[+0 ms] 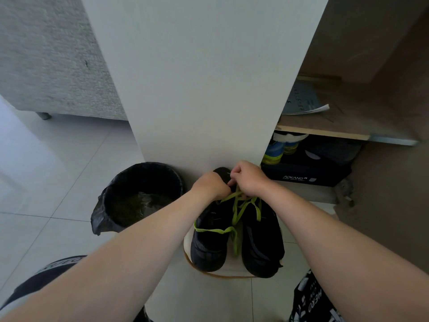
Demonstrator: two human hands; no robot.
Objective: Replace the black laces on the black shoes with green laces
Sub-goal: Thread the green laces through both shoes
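pinching green lace at the far end of the pair

right hand (249,178) has its fingers curled and pinches the green lace (236,212) at the 12 o'clock end of the black shoes (209,247). left hand (210,187) is pressed close beside it with its fingers tucked under, so i cannot tell what it holds. the hands meet over the left shoe's far end, so probably one steadies while the other feeds the lace.

the shoes sit side by side on a low white round stand (232,271), likely to lift them off the tiles and within reach. loose lace trails toward 6 o'clock between the shoes, and one loop lies across the left shoe; the slack looks left free for drawing through. no black lace shows.

a lined bin (104,214) stands at 9 o'clock of the shoes, a dark shoe box (301,177) at 2 o'clock, and a white panel (204,89) just behind at 12.
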